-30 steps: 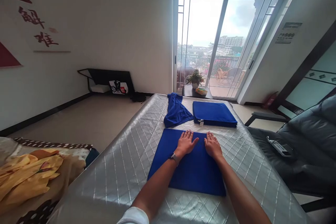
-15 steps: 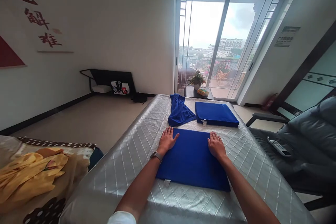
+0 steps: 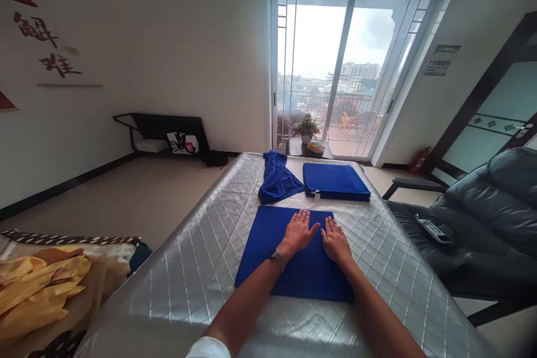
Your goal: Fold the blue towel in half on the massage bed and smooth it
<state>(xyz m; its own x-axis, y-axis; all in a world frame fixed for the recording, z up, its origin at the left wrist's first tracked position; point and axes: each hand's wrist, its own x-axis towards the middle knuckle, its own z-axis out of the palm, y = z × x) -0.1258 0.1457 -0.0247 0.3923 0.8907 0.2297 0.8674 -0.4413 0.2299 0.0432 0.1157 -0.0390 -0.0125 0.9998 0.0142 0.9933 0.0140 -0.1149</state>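
A folded blue towel (image 3: pixel 268 246) lies flat on the silver quilted bed (image 3: pixel 201 268) in front of me. My left hand (image 3: pixel 297 231) rests palm down on its far middle, fingers spread. My right hand (image 3: pixel 334 240) lies flat beside it, also open, the two hands close together. Farther up the bed sits a neat stack of folded blue towels (image 3: pixel 335 180). To the left of the stack lies a crumpled, unfolded blue towel (image 3: pixel 277 178).
A dark recliner (image 3: pixel 482 218) with a remote (image 3: pixel 434 229) on it stands to the right of the bed. A yellow patterned cloth (image 3: pixel 37 285) lies at the lower left. A small table with a potted plant (image 3: pixel 306 127) stands before the glass sliding door.
My left hand slid out to the towel's left edge, then came back to the middle beside my right hand. The right hand moved slightly inward. The view shifted a little.
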